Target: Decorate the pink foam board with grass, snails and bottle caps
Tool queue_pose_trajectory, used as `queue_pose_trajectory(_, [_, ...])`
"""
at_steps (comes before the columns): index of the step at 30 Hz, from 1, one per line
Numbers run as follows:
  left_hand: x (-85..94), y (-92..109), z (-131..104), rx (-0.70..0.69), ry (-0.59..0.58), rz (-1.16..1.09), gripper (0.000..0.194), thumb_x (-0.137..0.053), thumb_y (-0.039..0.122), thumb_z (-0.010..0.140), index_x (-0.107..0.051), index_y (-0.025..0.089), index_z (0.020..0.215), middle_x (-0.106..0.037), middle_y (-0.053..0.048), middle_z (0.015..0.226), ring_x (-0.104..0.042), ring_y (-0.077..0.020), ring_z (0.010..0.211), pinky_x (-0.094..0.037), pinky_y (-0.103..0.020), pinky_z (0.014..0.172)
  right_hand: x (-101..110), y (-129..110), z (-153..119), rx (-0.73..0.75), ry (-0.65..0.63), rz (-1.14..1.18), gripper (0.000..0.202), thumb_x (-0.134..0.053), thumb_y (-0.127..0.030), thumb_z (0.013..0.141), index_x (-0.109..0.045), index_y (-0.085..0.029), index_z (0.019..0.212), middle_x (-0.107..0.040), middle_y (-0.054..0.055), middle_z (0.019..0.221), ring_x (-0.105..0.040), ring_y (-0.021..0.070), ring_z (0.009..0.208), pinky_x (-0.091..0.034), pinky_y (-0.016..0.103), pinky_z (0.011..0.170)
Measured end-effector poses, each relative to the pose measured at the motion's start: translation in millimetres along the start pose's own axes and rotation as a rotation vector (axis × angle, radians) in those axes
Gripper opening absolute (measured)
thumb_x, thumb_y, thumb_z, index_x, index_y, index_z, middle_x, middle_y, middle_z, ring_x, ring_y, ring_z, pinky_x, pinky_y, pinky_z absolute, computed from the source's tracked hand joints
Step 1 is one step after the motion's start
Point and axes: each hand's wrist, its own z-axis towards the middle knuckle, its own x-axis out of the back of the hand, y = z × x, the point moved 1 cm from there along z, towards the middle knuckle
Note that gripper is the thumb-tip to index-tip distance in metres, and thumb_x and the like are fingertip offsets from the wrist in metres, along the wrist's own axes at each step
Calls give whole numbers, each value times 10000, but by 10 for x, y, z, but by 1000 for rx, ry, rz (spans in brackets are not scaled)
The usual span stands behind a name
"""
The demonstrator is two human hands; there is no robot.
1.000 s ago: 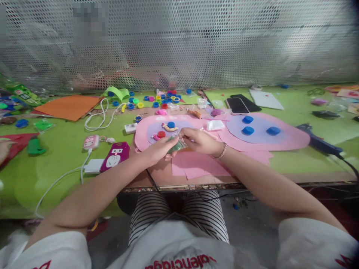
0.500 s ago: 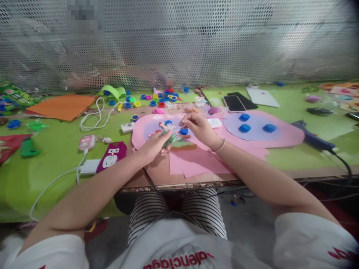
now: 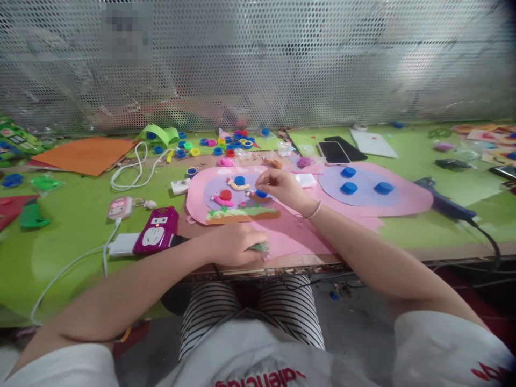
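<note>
My left hand (image 3: 239, 244) is low over the front edge of the pink paper, fingers closed round a small green clay packet (image 3: 259, 247) that is mostly hidden. My right hand (image 3: 282, 187) hovers by the left purple oval, thumb and fingertips pinched; anything between them is too small to name. On that oval are a pink clay snail with a red cap (image 3: 226, 196), a cream one with a blue cap (image 3: 239, 183), and a brown one with a blue cap (image 3: 260, 195) partly behind my right fingers. A brown-and-green clay strip (image 3: 242, 216) runs below them.
The right purple oval bears blue caps (image 3: 349, 188). A glue gun (image 3: 447, 201) with a cord lies at right, a phone (image 3: 334, 152) behind. At left are a purple power socket (image 3: 157, 231), white cables and orange paper (image 3: 86, 153). Several coloured caps lie at the back.
My left hand has moved down toward the table's front edge with the green packet, uncovering the clay snails and strip. My right hand stays pinched in nearly the same place.
</note>
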Motion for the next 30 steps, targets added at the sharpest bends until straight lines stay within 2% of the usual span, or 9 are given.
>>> queue_pose_trajectory(7, [-3,12,-33,-30,0,50,342,-395,466,899,-575,176,910,-628,-40,769,-548,-155,688,-316,-262,593,-25,-74,-42,22,-27,50,122,-644,-257,708,-620,-154,770,-666,41,757,-613,131,690,-502,275,641])
queue_pose_trajectory(15, [2,29,-18,-38,-17,60,374,-385,490,898,-572,170,844,-592,-34,701,-523,-147,629,-298,-268,558,47,-65,-36,94,-23,-88,130,-618,-277,757,-624,-148,740,-640,39,730,-570,123,662,-456,259,610])
queue_pose_trajectory(21, [6,28,-12,-38,-29,25,319,-416,439,896,-580,168,857,-602,-37,718,-532,-149,649,-316,-263,572,141,-74,-1,183,-31,-200,165,-615,-305,779,-633,-157,709,-642,41,701,-561,133,638,-447,268,591])
queue_pose_trajectory(26, [-6,12,-10,-46,-43,58,350,-386,459,904,-577,168,874,-613,-41,743,-537,-152,656,-314,-266,576,182,-75,12,132,-92,-224,137,-567,-226,776,-687,-161,781,-695,58,809,-622,157,710,-483,288,643])
queue_pose_trajectory(30, [-9,-1,-15,-49,-43,65,349,-379,458,907,-576,171,887,-622,-42,758,-540,-151,661,-310,-263,576,199,-49,21,113,-98,-274,89,-599,-205,734,-673,-159,714,-677,42,729,-606,149,659,-474,273,602])
